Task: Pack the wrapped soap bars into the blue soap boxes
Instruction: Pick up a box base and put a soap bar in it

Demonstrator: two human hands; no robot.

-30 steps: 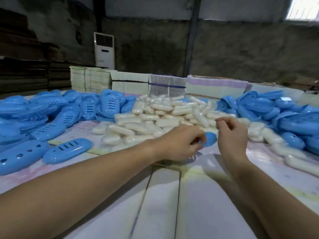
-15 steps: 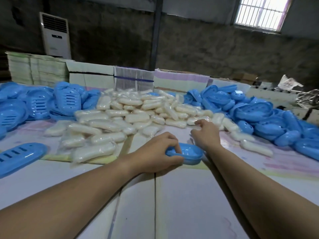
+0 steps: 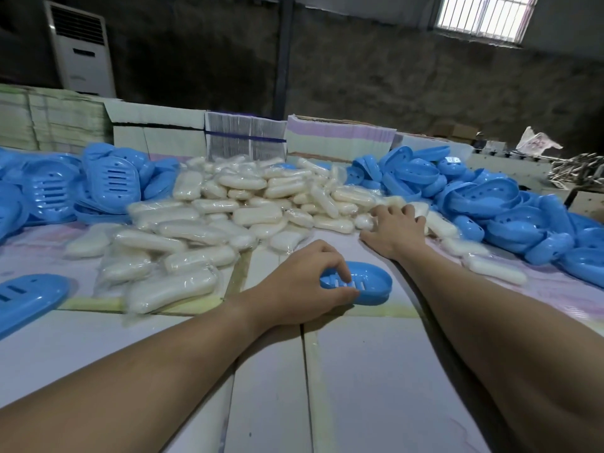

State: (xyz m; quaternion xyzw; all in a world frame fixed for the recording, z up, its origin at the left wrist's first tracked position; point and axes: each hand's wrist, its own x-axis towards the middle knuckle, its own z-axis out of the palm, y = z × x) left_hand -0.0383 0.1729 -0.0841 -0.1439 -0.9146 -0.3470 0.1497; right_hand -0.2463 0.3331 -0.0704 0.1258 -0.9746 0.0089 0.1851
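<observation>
No text, label, brand or number can be read on anything here.

glossy blue plastic soap box, clear-film-wrapped soap bars

Two hands are in view — the left hand and the right hand. One open blue soap box sits between them. Beyond the hands lie dozens of wrapped soap bars — too many to count — flanked by two heaps of blue boxes.
</observation>
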